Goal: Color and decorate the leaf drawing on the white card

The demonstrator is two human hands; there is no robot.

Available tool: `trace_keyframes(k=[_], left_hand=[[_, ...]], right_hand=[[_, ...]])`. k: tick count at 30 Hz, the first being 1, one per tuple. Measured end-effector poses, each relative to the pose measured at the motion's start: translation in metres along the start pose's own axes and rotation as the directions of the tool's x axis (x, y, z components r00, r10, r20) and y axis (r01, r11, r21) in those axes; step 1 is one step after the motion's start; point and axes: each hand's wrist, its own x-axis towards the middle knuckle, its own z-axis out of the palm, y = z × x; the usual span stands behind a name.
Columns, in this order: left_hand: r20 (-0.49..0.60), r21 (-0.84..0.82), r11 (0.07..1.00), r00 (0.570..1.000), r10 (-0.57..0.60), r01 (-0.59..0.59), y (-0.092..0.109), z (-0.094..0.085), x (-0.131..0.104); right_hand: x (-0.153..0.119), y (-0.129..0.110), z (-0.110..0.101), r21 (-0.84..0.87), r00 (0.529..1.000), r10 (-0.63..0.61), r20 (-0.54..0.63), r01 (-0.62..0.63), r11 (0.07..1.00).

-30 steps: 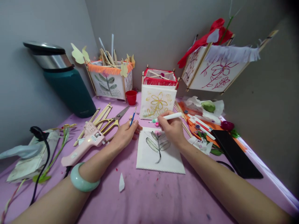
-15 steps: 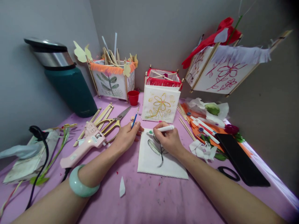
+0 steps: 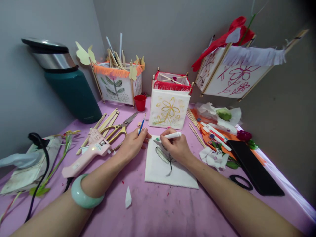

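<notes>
A white panel (image 3: 158, 172) lies on the purple table, with a dark stem and a leaf drawn on it. My right hand (image 3: 176, 144) is closed round a white marker (image 3: 172, 135) with a green band, its tip at the panel's upper left part. That hand covers some of the drawing. At the panel's upper left edge, my left hand (image 3: 134, 143) grips a thin blue paintbrush (image 3: 142, 123), which points up and away. Left of it are gold-handled scissors (image 3: 120, 128) and a pink glue gun (image 3: 86, 153).
Behind the panel stands a red-fringed lantern frame (image 3: 171, 86) with a yellow-flower panel (image 3: 170, 110) against it. A red cup (image 3: 140, 103), a teal bottle (image 3: 74, 92) and an orange-fringed lantern (image 3: 116, 87) are farther left. To the right lie crumpled paper (image 3: 214, 157), a black phone (image 3: 255, 168) and tape (image 3: 241, 182).
The view has shifted slightly. My right hand and the marker have moved a little left over the panel; my left hand keeps its hold on the paintbrush.
</notes>
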Motion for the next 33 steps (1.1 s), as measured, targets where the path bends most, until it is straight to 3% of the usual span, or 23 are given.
trace_keyframes(k=[33], left_hand=[[-0.005,-0.014,1.000,1.000,-0.006,0.006,0.0016,0.0002,-0.0004]], right_hand=[[0.0014,0.0019,0.0004,-0.043,1.000,0.008,-0.013,-0.009,0.999]])
